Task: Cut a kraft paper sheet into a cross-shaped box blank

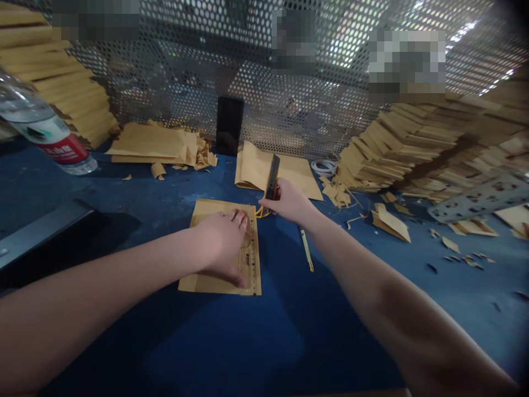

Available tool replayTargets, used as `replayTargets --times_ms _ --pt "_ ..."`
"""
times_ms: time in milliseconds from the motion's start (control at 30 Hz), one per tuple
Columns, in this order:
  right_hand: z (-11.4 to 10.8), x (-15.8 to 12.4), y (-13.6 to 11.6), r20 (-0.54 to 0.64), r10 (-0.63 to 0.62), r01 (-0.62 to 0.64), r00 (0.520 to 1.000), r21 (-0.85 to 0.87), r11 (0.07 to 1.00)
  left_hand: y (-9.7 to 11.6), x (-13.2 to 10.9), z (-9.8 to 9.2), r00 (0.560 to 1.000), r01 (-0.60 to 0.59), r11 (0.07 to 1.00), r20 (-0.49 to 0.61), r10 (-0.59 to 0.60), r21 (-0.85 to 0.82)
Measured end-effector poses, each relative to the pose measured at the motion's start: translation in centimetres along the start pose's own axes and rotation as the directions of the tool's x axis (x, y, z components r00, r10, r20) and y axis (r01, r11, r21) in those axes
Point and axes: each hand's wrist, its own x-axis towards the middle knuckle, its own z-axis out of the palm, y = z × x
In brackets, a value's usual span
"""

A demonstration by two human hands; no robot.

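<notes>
My left hand (221,237) lies flat with its fingers stretched out, pressing a clear ruler (249,262) onto a folded brown paper piece (206,212). The ruler runs along the paper's right side. My right hand (287,199) is closed round a long black bar-shaped thing (273,173) that points upward; its kind is unclear. Thin yellow loops (261,212) show under that hand, near the paper's top right corner. A slim yellowish stick (306,251), like a pencil, lies on the blue table (231,342) beneath my right forearm.
Tall stacks of folded brown paper (66,82) stand left and right. More brown paper (144,144), a dark phone-like slab (229,125) and a white coil (324,167) sit along the perforated metal screen (173,82). A water bottle (45,132) stands left. Paper scraps (467,259) litter the right.
</notes>
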Motion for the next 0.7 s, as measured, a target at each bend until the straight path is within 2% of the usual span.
replayTargets --times_ms 233,500,700 --pt "-0.3 -2.3 -0.9 0.137 -0.012 0.011 0.991 0.004 1.0 -0.1 0.0 0.0 1.0 -0.005 1.0 0.003 0.005 0.025" --pt "-0.5 -5.3 -1.8 0.158 -0.068 0.076 0.985 -0.04 0.996 0.2 -0.3 -0.2 1.0 0.002 1.0 -0.004 -0.002 0.018" --pt "0.2 -7.2 -1.2 0.254 -0.113 0.114 0.961 0.011 0.993 0.2 -0.4 -0.6 1.0 0.022 1.0 0.015 -0.022 0.001"
